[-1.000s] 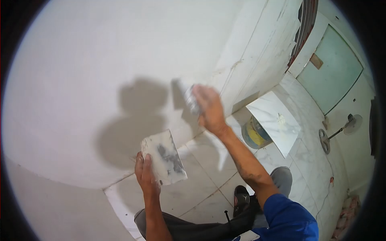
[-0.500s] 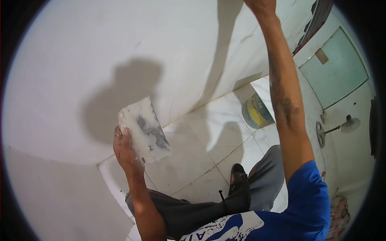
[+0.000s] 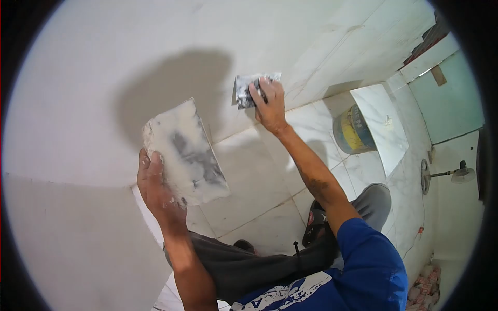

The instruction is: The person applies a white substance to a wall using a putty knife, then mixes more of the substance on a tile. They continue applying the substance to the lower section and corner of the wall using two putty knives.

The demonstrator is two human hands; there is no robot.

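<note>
My left hand (image 3: 155, 186) grips the lower edge of a flat putty board (image 3: 185, 153), smeared white and grey, held tilted in front of the white wall (image 3: 93, 78). My right hand (image 3: 267, 103) presses a wide scraper blade (image 3: 245, 89), also smeared with putty, flat against the wall low down, just above the floor line. The two hands are about a forearm's length apart. My legs in grey trousers and a dark sandal (image 3: 315, 224) show below.
A yellow and blue bucket (image 3: 350, 132) stands on the marble floor with a loose tile (image 3: 386, 127) laid over it. A standing fan (image 3: 451, 173) is at the right, near a pale green door (image 3: 456, 103). Bags lie at the lower right.
My right hand came down from high on the wall, out of view, to a low spot near the floor. The left hand and board rose slightly and came closer to the camera.
</note>
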